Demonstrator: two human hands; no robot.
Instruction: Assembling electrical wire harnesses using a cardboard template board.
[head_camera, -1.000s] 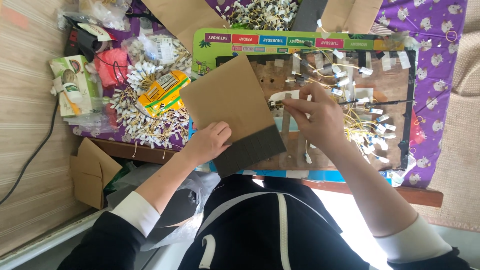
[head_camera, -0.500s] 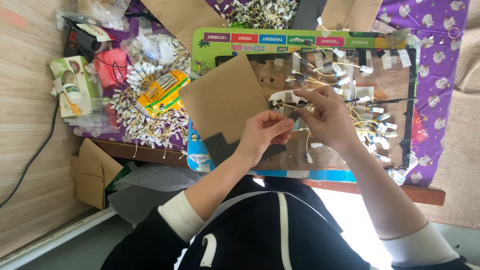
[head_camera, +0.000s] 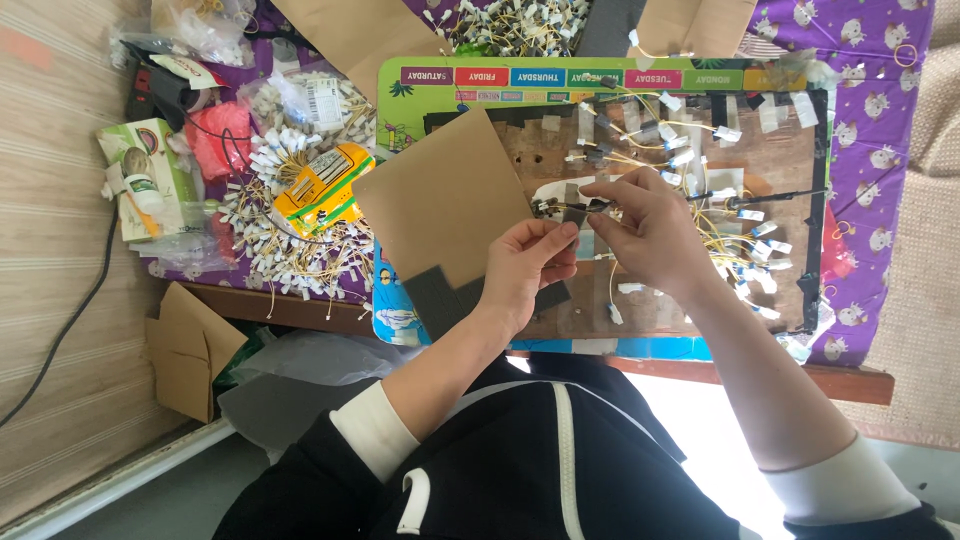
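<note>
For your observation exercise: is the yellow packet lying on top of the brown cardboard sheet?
No. The yellow packet lies among white-tagged wires to the left of the brown cardboard sheet, apart from it.

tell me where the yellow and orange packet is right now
In the head view, the yellow and orange packet lies left of the brown cardboard sheet, on a pile of white-tagged wires.

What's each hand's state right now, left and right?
Left hand: closed, pinching a small dark strip.
Right hand: closed, fingers pinching the same strip, by the yellow wires.
</note>
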